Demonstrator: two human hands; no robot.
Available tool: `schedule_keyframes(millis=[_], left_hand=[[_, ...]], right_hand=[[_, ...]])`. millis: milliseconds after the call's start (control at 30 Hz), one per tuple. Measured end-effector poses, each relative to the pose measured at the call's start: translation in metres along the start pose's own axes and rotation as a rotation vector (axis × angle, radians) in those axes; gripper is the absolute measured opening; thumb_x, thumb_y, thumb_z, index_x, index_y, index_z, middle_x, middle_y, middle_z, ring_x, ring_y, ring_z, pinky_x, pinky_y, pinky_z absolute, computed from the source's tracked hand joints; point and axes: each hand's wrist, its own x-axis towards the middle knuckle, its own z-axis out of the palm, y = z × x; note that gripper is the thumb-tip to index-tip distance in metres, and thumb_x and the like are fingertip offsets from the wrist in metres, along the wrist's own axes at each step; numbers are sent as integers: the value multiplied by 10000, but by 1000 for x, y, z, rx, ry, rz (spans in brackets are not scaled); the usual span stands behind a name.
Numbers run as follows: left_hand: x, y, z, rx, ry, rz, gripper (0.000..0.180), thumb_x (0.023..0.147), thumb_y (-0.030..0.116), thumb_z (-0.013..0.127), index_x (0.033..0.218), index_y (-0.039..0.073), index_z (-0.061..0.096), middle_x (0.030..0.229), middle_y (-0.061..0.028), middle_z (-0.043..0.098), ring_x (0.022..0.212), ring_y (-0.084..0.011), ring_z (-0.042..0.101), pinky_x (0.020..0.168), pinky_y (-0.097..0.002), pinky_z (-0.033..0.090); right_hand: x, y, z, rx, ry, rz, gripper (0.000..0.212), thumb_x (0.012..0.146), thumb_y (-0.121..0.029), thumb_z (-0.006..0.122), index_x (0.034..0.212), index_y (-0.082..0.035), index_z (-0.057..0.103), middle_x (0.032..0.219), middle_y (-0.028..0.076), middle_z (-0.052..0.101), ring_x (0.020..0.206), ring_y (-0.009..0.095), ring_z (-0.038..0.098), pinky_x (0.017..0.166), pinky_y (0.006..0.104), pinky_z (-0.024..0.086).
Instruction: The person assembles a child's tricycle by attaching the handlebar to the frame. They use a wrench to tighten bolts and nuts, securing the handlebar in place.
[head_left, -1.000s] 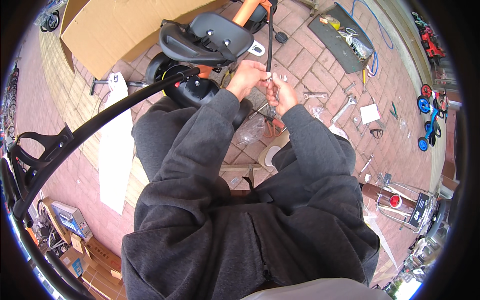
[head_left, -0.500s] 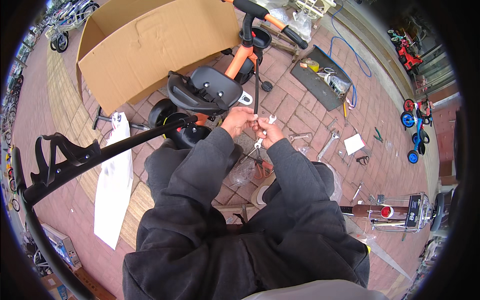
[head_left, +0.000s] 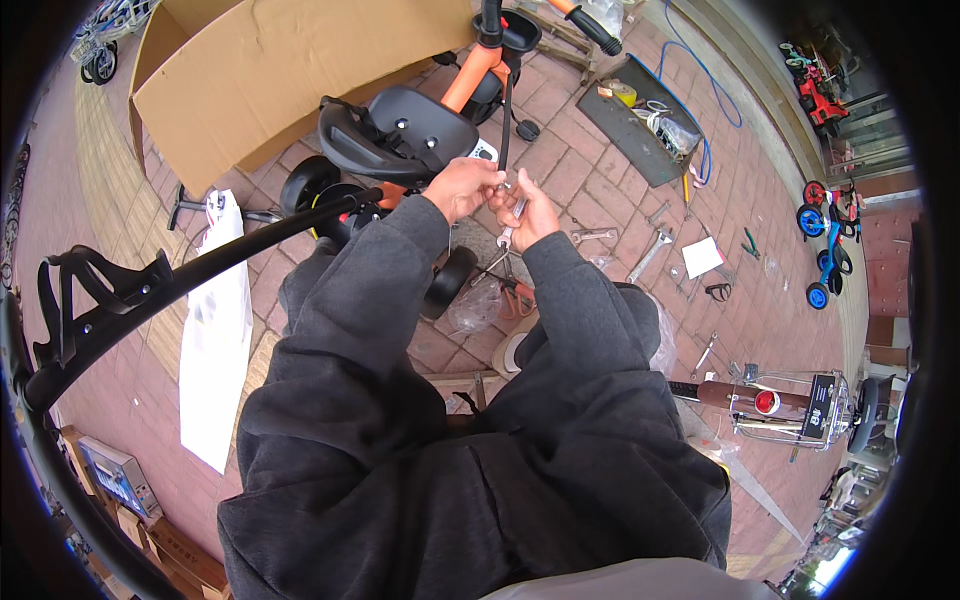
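In front of me is a child's tricycle with an orange frame (head_left: 466, 80) and a black seat (head_left: 425, 130). My left hand (head_left: 462, 190) is closed in a pinch at the lower end of a thin black rod (head_left: 507, 125) beside the frame. What lies between those fingertips is too small to make out. Close beside it, my right hand (head_left: 532, 212) is closed on a wrench (head_left: 518, 209), its jaw end pointing down toward me. The right thumb is raised near the rod's end. A long black push bar (head_left: 240, 240) reaches out to the left.
A large cardboard box (head_left: 300, 85) stands behind the tricycle. At the right are a grey tool tray (head_left: 640, 125), an adjustable wrench (head_left: 652, 254), green pliers (head_left: 751, 242) and a white paper (head_left: 702, 258). A white bag (head_left: 215, 350) lies at the left.
Both hands stay together at the rod's end, while the wrench has turned in my right hand. The view has shifted a little, so the tricycle appears higher up.
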Motion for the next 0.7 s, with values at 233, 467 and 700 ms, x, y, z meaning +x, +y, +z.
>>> schedule_keyframes(millis=[233,467,700], left_hand=[[-5,6,1,17,-58,-70,137,838,8,537,969,-35,548,824,-82,579,644,-136,546,588,-232,482],[-5,9,4,51,-53,-82,148,852,42,534,986,-19,555,823,-62,582,648,-130,546,577,-248,483],[-2,10,-2,33,-96,-87,162,848,53,547,997,-13,555,828,-53,582,657,-135,544,593,-265,472]], right_hand=[[1,4,1,-15,-75,-10,192,882,-163,467,861,21,522,811,121,559,651,144,512,400,188,307],[4,7,-7,9,-152,11,160,849,-115,461,945,4,509,821,142,572,663,161,527,409,196,317],[-1,2,1,-22,-160,-5,178,850,-99,463,992,2,496,844,129,572,694,174,540,425,194,325]])
